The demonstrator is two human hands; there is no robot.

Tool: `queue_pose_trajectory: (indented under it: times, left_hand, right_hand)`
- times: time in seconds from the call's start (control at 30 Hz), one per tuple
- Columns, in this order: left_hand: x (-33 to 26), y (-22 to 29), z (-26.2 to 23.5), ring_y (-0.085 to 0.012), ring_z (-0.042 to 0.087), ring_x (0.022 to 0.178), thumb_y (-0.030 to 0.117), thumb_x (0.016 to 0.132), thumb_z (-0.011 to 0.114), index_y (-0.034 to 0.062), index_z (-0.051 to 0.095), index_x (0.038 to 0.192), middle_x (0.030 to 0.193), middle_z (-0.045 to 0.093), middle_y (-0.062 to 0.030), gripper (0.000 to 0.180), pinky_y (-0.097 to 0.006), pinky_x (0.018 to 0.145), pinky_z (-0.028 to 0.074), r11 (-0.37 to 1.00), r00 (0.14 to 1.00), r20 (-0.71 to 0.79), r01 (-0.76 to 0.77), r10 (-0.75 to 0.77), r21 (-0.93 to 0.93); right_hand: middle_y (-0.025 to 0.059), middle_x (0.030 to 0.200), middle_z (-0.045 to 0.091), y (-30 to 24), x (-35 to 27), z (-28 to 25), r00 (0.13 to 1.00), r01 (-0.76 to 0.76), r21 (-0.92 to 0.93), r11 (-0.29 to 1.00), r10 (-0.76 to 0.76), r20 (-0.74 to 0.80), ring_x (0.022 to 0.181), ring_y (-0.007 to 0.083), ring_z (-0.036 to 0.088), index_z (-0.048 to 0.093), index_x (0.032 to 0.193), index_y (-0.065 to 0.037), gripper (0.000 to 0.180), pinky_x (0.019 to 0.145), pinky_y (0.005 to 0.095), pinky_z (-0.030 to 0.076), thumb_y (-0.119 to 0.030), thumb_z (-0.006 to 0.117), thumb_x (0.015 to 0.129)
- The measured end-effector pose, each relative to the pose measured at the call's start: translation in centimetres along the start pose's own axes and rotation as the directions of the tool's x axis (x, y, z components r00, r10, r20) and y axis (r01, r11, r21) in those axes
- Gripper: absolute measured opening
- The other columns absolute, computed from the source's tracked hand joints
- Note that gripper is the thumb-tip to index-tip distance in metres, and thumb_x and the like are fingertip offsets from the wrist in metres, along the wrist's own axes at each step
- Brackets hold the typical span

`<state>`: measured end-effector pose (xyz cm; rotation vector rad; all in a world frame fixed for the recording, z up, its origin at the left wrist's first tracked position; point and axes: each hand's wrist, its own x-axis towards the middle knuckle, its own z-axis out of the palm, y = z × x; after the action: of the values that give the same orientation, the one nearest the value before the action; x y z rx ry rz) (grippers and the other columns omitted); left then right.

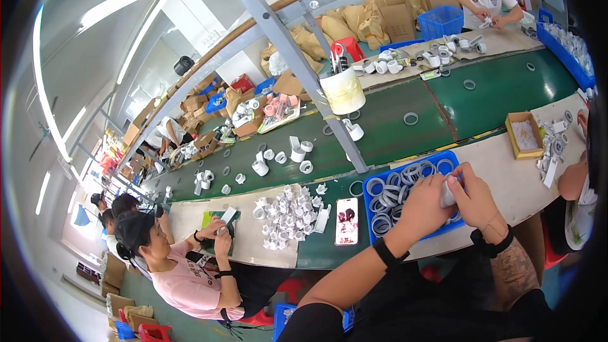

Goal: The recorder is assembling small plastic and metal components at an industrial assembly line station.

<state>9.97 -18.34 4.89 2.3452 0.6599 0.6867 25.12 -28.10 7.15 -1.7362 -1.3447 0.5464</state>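
1. My left hand (425,206) and right hand (472,199) met over the blue tray (370,231) of grey rings, on the pale surface (513,177) in front of me.
2. Both grips were closed together on one small white part (448,195), pinched between the fingers of the two hands, just above the tray's right half.
3. The part was mostly hidden by my fingers, so I could not tell its exact shape or whether a ring already sat on it.
4. I judged the step in hand to be fitting or working that piece between my fingers, with the rings (386,196) close below as the stock to draw from.
5. The next move would call for a steady pinch from one hand while the other shifted its hold, kept low over the tray so nothing dropped past its rim.
6. A phone (346,221) lay just left of the tray; a person in pink (190,278) worked at the next place along.
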Motion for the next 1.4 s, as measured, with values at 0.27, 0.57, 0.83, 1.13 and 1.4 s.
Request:
queue_pose_trajectory:
  times: [0.27, 0.57, 0.83, 1.13, 1.4]
  left_hand:
    - [-0.3, -0.8, 2.2, -0.0458, 0.058, 0.110, 0.015, 0.089, 0.076, -0.0054, 0.061, 0.117, 0.115, 0.061, -0.0252, 0.038, -0.052, 0.094, 0.052, 0.992, 0.951, -0.284, -0.119, 0.125, 0.038]
    - [0.2, -0.8, -0.8, -0.0457, 0.060, 0.117, 0.025, 0.087, 0.080, 0.0041, 0.070, 0.124, 0.120, 0.067, -0.0246, 0.043, -0.054, 0.096, 0.055, 1.000, 0.934, -0.356, -0.027, 0.023, -0.007]
    - [-4.7, -2.6, -3.1, -0.0476, 0.073, 0.100, 0.024, 0.084, 0.082, -0.0026, 0.074, 0.111, 0.110, 0.073, -0.0286, 0.039, -0.054, 0.086, 0.060, 0.992, 0.991, -0.061, 0.112, -0.115, -0.060]
    - [-4.4, -11.8, -7.2, -0.0307, 0.078, 0.090, 0.029, 0.077, 0.100, -0.0033, 0.070, 0.121, 0.103, 0.078, -0.0174, 0.063, -0.043, 0.083, 0.062, 0.981, 0.989, -0.104, 0.087, -0.107, -0.176]
    - [-12.0, -19.4, -11.3, -0.0339, 0.077, 0.099, 0.041, 0.087, 0.088, -0.0020, 0.059, 0.129, 0.117, 0.069, -0.0199, 0.067, -0.040, 0.056, 0.068, 0.094, 0.913, 0.202, 0.250, -0.355, -0.964]
  right_hand:
    - [0.0197, 0.091, 0.074, -2.2, 0.8, 2.8, 0.933, 0.113, -0.439, 0.891, -0.247, -0.262, 0.083, 0.0452, 0.072, 0.064, 0.105, -0.003, 0.038, 0.071, 0.0546, 0.056, -0.042, 0.063, 0.107]
    - [0.0219, 0.088, 0.074, -5.2, 3.7, 4.4, 0.951, 0.094, -0.517, 0.851, -0.230, -0.205, 0.084, 0.0472, 0.072, 0.065, 0.095, -0.005, 0.043, 0.073, 0.0573, 0.055, -0.045, 0.061, 0.107]
    - [0.0238, 0.083, 0.070, -4.1, 1.3, 7.8, 0.963, 0.250, -0.371, 0.894, -0.268, 0.002, 0.081, 0.0495, 0.069, 0.068, 0.091, -0.006, 0.031, 0.072, 0.0587, 0.053, -0.030, 0.058, 0.107]
    - [0.0233, 0.091, 0.068, -2.2, 12.9, 7.4, 0.943, 0.229, -0.216, 0.949, -0.161, 0.291, 0.091, 0.0477, 0.067, 0.065, 0.101, -0.003, 0.037, 0.081, 0.0535, 0.052, -0.037, 0.053, 0.110]
    - [0.0143, 0.101, 0.072, 13.0, 28.6, 14.7, 0.895, -0.440, 0.019, 0.898, 0.437, 0.090, 0.083, 0.0206, 0.069, 0.065, 0.131, 0.002, 0.058, 0.069, 0.0356, 0.057, -0.047, 0.074, 0.101]
